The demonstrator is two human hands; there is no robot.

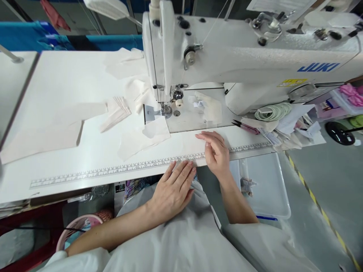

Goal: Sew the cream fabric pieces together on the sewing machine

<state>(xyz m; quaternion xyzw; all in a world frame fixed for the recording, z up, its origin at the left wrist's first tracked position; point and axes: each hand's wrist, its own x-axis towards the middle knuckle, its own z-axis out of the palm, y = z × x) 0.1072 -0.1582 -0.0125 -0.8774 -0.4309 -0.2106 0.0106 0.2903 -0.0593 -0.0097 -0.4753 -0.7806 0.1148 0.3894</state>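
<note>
My left hand [177, 185] lies flat at the front edge of the white table, its fingertips over the printed ruler strip [113, 170]. To its right, my right hand [216, 153] rests on the table with its fingers extended and slightly curved, and nothing shows in it. A pale cloth piece [144, 138] lies left of the hands, one end reaching the presser foot [165, 108] of the sewing machine [255, 56]. Behind the right hand, another cream cloth scrap [212, 107] sits on the machine bed. Pink-handled scissors [246, 127] lie to the right.
More cloth pieces [51, 139] and a folded stack [116, 113] lie on the left of the table. A coil of pale green cord [273, 112] and a heap of scraps [297, 130] are at the right. Below stand a clear plastic bin [269, 189] and a pink basket [64, 236].
</note>
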